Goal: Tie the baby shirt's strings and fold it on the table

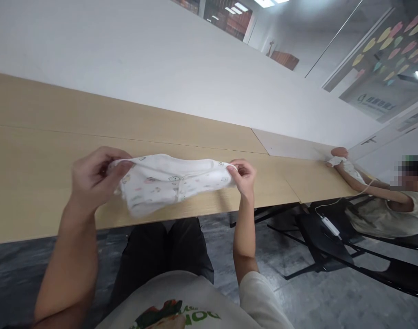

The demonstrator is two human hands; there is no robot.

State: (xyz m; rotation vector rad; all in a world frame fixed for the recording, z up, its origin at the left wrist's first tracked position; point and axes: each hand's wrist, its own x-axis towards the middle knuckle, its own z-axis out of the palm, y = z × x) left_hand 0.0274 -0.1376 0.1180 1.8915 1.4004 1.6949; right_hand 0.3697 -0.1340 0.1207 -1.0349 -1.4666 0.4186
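Note:
A white baby garment (157, 180) with small coloured prints is stretched sideways above the table. Its lower part hangs loose and is slightly blurred, and a seamed edge runs down near its middle. My left hand (101, 176) pinches one end between thumb and fingers. At the opposite end, my right hand (242, 176) grips the cloth's upper corner, thumb on the near side. The garment's exact cut is hard to make out.
The long wooden table (40, 183) runs along a white wall (126, 59). Farther right, a person (394, 201) holds a doll (340, 153) in white cloth at the table. A black folding chair (322, 237) bears a white power strip (330, 227) with a cable.

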